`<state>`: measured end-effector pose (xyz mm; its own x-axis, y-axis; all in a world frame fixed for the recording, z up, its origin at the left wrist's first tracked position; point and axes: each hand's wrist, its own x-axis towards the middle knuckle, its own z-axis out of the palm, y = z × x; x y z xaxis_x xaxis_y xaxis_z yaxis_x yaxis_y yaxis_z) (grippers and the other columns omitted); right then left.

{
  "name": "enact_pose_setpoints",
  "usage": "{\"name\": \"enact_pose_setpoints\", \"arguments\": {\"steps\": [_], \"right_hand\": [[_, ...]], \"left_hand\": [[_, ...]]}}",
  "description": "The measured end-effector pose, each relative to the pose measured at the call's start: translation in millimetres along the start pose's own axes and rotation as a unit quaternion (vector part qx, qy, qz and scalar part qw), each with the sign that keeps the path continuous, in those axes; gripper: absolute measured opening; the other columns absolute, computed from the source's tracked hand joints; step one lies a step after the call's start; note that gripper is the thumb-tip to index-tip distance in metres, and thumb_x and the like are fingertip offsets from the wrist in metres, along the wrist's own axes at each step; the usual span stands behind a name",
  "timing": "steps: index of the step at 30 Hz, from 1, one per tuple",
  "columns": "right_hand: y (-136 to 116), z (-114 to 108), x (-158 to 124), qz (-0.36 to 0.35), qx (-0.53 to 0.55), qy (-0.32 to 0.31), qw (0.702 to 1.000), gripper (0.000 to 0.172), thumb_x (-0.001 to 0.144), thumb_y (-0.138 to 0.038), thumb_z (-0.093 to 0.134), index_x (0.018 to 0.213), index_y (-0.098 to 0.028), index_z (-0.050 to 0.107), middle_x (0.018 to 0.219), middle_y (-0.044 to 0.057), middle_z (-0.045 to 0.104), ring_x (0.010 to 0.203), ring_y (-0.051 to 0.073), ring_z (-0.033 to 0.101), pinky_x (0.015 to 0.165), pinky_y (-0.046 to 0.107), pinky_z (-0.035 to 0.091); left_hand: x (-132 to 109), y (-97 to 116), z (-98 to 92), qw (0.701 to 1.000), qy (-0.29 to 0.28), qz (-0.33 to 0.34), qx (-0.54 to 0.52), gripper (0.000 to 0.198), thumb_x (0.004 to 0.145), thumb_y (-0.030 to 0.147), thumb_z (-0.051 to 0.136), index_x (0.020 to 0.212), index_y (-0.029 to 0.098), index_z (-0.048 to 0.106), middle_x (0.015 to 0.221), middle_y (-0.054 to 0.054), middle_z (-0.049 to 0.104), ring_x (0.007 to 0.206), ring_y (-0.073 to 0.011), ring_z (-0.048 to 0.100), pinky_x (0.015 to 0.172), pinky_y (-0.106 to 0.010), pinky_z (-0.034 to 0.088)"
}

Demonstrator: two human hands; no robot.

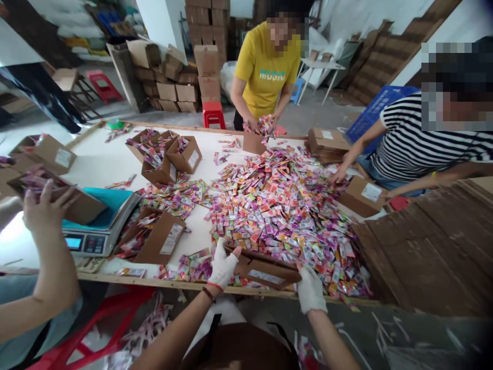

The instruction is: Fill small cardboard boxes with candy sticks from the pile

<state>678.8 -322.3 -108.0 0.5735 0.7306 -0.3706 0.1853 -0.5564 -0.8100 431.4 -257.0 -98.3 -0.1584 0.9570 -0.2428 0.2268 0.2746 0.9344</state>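
Note:
Between my two white-gloved hands is a brown cardboard box (265, 272) with a white label on its near side, at the table's front edge. My left hand (224, 263) grips its left end, bare thumb tip over the upper rim. At the right end, my right hand (310, 288) holds the corner, with its fingers partly hidden. Just beyond the box spreads a large heap of small colourful sachets (277, 205). To the left of my left hand, a filled box (159, 239) leans on the table.
A co-worker at left holds a box (82, 203) on a digital scale (90, 241). Several filled boxes (188, 154) stand farther back. Two other people work at the heap, one with a box (362, 195). Large cardboard sheets (431, 246) lie at right; a red stool (111, 318) stands below.

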Motion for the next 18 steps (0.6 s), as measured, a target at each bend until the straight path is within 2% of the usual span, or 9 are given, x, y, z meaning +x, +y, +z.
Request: {"name": "enact_pose_setpoints", "arguments": {"steps": [3,5,7,9,11,13,16,18], "right_hand": [[-12.7,3.3,-7.1,0.007,-0.04,0.0,0.999,0.055,0.076,-0.055,0.045,0.104,-0.012,0.064,0.108,0.012,0.066,0.105,0.027,0.057,0.091,0.034,0.043],[-17.8,5.2,-12.8,-0.047,-0.053,-0.02,0.997,0.053,0.078,-0.053,0.044,0.105,-0.012,0.064,0.109,0.012,0.066,0.106,0.027,0.057,0.092,0.036,0.044],[-18.4,5.3,-17.7,-0.153,-0.065,-0.102,0.981,0.049,0.081,-0.049,0.043,0.106,-0.013,0.065,0.116,0.013,0.063,0.11,0.026,0.055,0.097,0.037,0.042],[-16.1,5.1,-19.9,-0.26,-0.102,-0.21,0.937,0.039,0.081,-0.044,0.049,0.102,-0.018,0.067,0.125,0.011,0.059,0.119,0.026,0.049,0.103,0.039,0.036],[-13.2,8.0,-17.0,-0.319,-0.148,-0.258,0.9,0.025,0.078,-0.039,0.054,0.087,-0.02,0.069,0.122,0.009,0.061,0.12,0.026,0.048,0.103,0.041,0.035],[-10.9,15.1,-8.3,-0.308,-0.17,-0.189,0.917,0.02,0.077,-0.036,0.054,0.077,-0.019,0.065,0.104,0.012,0.065,0.106,0.026,0.054,0.096,0.041,0.04],[-8.8,27.5,10.6,-0.239,-0.175,-0.046,0.954,0.023,0.071,-0.034,0.054,0.083,-0.015,0.06,0.091,0.013,0.061,0.09,0.026,0.054,0.086,0.041,0.044],[-7.9,30.9,21.0,-0.207,-0.17,-0.032,0.963,0.026,0.068,-0.034,0.055,0.085,-0.014,0.059,0.091,0.013,0.059,0.089,0.026,0.053,0.084,0.041,0.044]], "left_hand": [[-13.7,1.8,3.3,0.989,-0.132,0.036,0.056,0.059,0.072,0.035,0.06,0.125,0.017,0.042,0.127,-0.01,0.052,0.122,-0.0237,0.046,0.105,-0.035,0.033],[-14.8,-4.1,5.5,0.977,-0.196,0.036,0.07,0.06,0.074,0.03,0.059,0.13,0.018,0.041,0.134,-0.009,0.048,0.128,-0.0233,0.041,0.11,-0.034,0.028],[-7.3,-13.4,5.7,0.979,-0.181,-0.003,0.091,0.061,0.077,0.028,0.055,0.134,0.016,0.036,0.134,-0.012,0.049,0.127,-0.0244,0.042,0.109,-0.037,0.029],[6.2,-21.1,3.7,0.982,-0.135,-0.047,0.125,0.071,0.076,0.026,0.057,0.139,0.012,0.028,0.131,-0.017,0.05,0.121,-0.0273,0.047,0.104,-0.04,0.035],[21.3,-22.7,0.1,0.98,-0.117,-0.054,0.15,0.074,0.072,0.022,0.061,0.139,0.011,0.031,0.124,-0.016,0.055,0.115,-0.0277,0.051,0.099,-0.04,0.039],[34.8,-15.6,-4.9,0.977,-0.138,-0.036,0.157,0.057,0.07,0.016,0.058,0.126,0.011,0.049,0.109,-0.01,0.063,0.105,-0.0254,0.056,0.093,-0.036,0.043],[49.0,9.0,-14.3,0.969,-0.189,-0.022,0.16,0.033,0.068,0.014,0.057,0.099,0.007,0.065,0.084,-0.005,0.068,0.088,-0.0228,0.058,0.082,-0.032,0.045],[51.5,29.0,-19.1,0.962,-0.225,-0.01,0.152,0.027,0.065,0.019,0.065,0.088,0.007,0.068,0.076,-0.003,0.067,0.081,-0.0209,0.058,0.079,-0.03,0.044]]}}
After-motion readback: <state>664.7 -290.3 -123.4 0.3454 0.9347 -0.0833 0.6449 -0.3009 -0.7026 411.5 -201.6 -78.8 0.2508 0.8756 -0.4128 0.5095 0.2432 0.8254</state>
